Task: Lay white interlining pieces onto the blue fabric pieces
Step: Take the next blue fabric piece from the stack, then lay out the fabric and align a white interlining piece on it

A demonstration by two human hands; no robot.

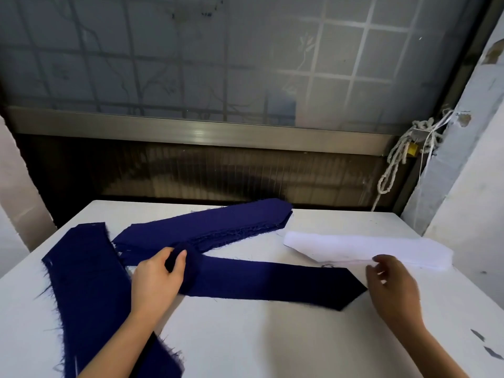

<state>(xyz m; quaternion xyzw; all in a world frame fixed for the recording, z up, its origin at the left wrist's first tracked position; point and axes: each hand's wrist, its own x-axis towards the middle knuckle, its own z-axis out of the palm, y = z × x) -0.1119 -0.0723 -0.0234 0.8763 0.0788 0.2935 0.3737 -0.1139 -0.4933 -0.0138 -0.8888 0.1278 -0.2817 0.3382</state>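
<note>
Filling the lower half of the frame, a white table. Lying on it: at lower left, a long frayed blue strip; above centre, a slanting stack of blue pieces; across the middle, a single blue strip, pointed at its right end; at right, white interlining pieces; by the lower right edge, small dark scraps.

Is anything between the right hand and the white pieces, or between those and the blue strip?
Nothing visible. The right hand is at the white interlining; only bare table separates that from the blue strip.
</note>
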